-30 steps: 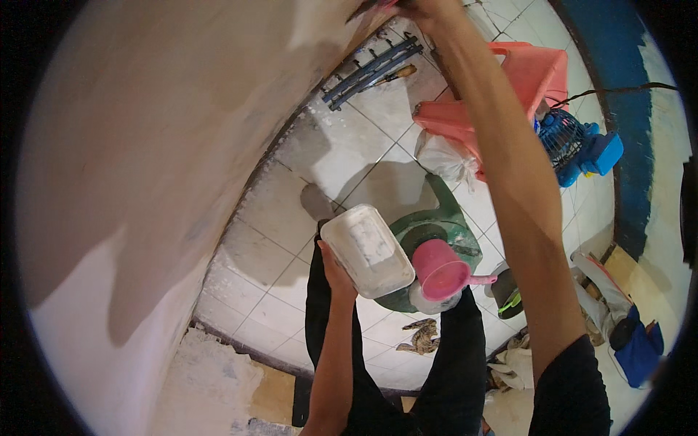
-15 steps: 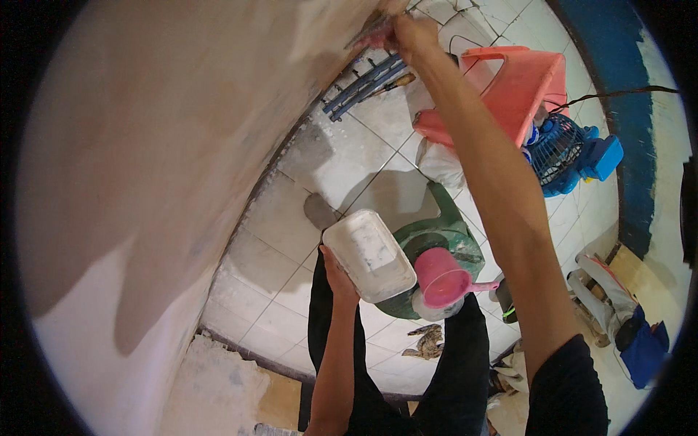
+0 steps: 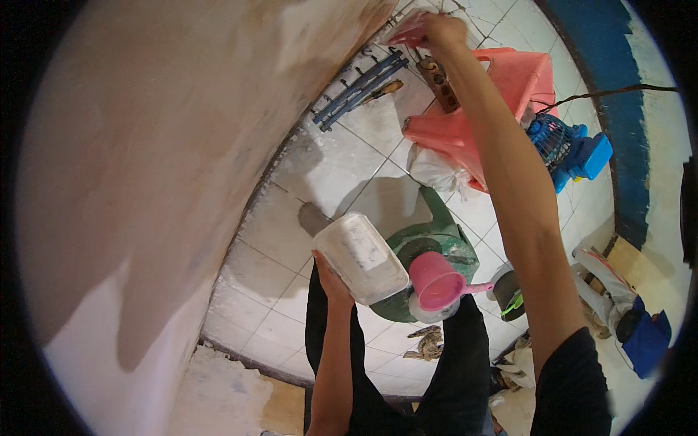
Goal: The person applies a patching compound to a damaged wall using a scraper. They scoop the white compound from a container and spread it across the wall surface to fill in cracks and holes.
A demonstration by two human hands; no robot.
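My left hand grips the side of a scuffed white plastic container with white residue inside, held level over a green plastic stool. A pink dipper sits on the stool with a pale round object beneath it. My right hand, at the top beside the bare plastered wall, is closed round a flat scraper-like tool with reddish-pink on it; its exact form is partly hidden. Below that hand lie a grey-blue hook rail and a wooden-handled tool on the floor.
A pink plastic stool lies on the tiles, with a power strip, white bag, blue fan and cable nearby. A dark pot, rag and piled fabric are to the lower right.
My right hand first came down along the wall, then moved rightward, away from it, with the flat tool still held. The container stays in my left hand, slightly lower in view.
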